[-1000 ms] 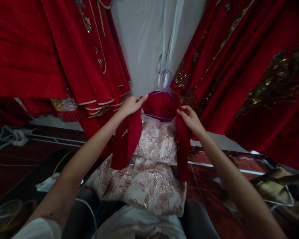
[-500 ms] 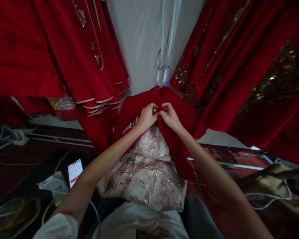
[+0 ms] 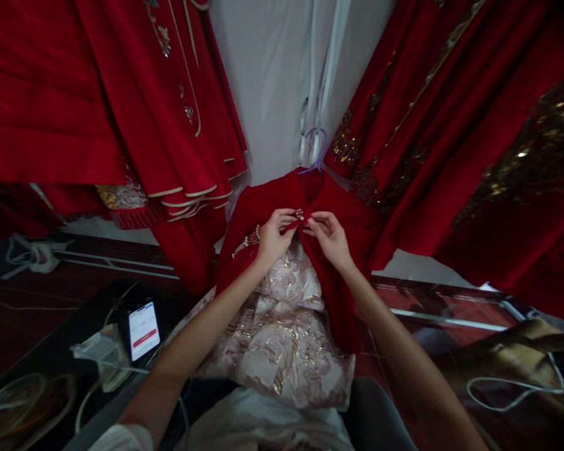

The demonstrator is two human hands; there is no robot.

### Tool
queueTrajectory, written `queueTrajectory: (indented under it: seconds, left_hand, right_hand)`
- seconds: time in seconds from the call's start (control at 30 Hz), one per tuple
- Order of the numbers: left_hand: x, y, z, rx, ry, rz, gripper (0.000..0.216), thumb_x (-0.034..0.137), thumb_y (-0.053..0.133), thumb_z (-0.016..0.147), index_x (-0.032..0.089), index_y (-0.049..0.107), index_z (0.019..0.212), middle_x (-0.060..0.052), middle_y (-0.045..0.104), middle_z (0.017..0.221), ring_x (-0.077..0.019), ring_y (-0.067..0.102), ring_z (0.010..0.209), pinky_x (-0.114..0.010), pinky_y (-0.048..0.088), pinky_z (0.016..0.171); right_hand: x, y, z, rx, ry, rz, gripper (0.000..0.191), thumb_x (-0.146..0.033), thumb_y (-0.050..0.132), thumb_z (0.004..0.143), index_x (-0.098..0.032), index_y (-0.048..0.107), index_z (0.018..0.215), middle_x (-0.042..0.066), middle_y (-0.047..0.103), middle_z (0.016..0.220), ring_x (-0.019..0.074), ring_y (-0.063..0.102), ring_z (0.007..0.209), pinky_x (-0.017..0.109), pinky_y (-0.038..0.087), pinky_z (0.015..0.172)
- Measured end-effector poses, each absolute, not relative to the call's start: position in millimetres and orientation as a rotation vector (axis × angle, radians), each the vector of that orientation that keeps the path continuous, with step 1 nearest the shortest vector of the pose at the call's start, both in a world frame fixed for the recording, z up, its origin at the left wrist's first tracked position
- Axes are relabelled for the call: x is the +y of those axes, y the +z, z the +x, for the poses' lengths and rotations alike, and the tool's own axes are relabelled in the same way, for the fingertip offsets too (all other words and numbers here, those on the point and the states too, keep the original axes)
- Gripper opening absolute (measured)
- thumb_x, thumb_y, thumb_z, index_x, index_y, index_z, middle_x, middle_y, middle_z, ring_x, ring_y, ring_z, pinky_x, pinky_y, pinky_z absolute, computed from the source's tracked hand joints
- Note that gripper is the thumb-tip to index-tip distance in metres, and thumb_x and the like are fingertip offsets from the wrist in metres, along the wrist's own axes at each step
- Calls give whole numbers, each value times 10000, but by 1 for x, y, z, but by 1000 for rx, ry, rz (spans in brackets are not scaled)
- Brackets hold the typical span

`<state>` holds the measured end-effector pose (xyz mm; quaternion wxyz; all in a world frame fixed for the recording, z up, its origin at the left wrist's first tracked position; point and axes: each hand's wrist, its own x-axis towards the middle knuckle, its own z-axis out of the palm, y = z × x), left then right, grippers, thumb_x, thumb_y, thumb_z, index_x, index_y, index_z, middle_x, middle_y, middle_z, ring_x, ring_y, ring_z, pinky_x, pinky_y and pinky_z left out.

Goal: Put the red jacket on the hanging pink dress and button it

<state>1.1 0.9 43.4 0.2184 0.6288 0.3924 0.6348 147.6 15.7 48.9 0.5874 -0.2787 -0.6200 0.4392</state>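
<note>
A small red velvet jacket (image 3: 348,219) hangs on a purple hanger (image 3: 316,147) over a pale pink and gold brocade dress (image 3: 282,338). My left hand (image 3: 273,235) pinches the jacket's left front edge at the collar. My right hand (image 3: 329,237) pinches the right front edge. Both edges meet at a small pearly clasp (image 3: 300,215) between my fingertips. A beaded tassel (image 3: 248,240) dangles on the jacket left of my left hand.
Red embroidered garments hang at the left (image 3: 98,100) and right (image 3: 474,138), with a white wall (image 3: 267,81) between. A lit phone (image 3: 143,330) and cables lie on a dark surface at the lower left. Red tiled floor (image 3: 432,307) is behind.
A second ago my hands held the jacket's fronts apart, showing the hanger bar. They brought the two fronts together at the collar and now work the clasp a little lower.
</note>
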Motion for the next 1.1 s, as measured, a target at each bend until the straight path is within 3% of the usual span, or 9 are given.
queueTrajectory:
  seconds: [0.17, 0.33, 0.77, 1.1]
  left_hand:
    - [8, 42, -7, 1091, 1691, 1797, 211, 105, 608, 790, 184, 528, 968, -63, 673, 964, -144, 668, 900, -310, 535, 859]
    - [9, 56, -18, 1116, 1505, 2135, 137, 117, 536, 819, 185, 560, 936, -49, 670, 972, -148, 653, 891, -306, 517, 860]
    - [10, 90, -16, 1137, 1266, 2484, 86, 255, 545, 842, 180, 531, 801, -12, 622, 766, -125, 578, 684, -246, 457, 664]
    - [20, 80, -9, 1200, 1210, 2555, 65, 234, 561, 820, 170, 568, 830, -23, 627, 792, -142, 587, 723, -252, 443, 688]
  right_hand:
    - [17, 46, 147, -1414, 1047, -652, 419, -512, 724, 692, -241, 562, 969, 29, 631, 995, 172, 644, 950, 379, 575, 868]
    - [18, 48, 145, -1391, 992, -643, 335, -436, 731, 712, -227, 592, 934, 19, 653, 945, 156, 663, 887, 345, 587, 830]
    - [20, 57, 148, -1486, 616, -758, 281, -408, 645, 802, -190, 667, 977, 73, 701, 1014, 189, 690, 889, 349, 572, 851]
    - [32, 58, 159, -1507, 789, -756, 359, -384, 746, 698, -179, 697, 988, 68, 727, 969, 192, 693, 876, 367, 552, 886]
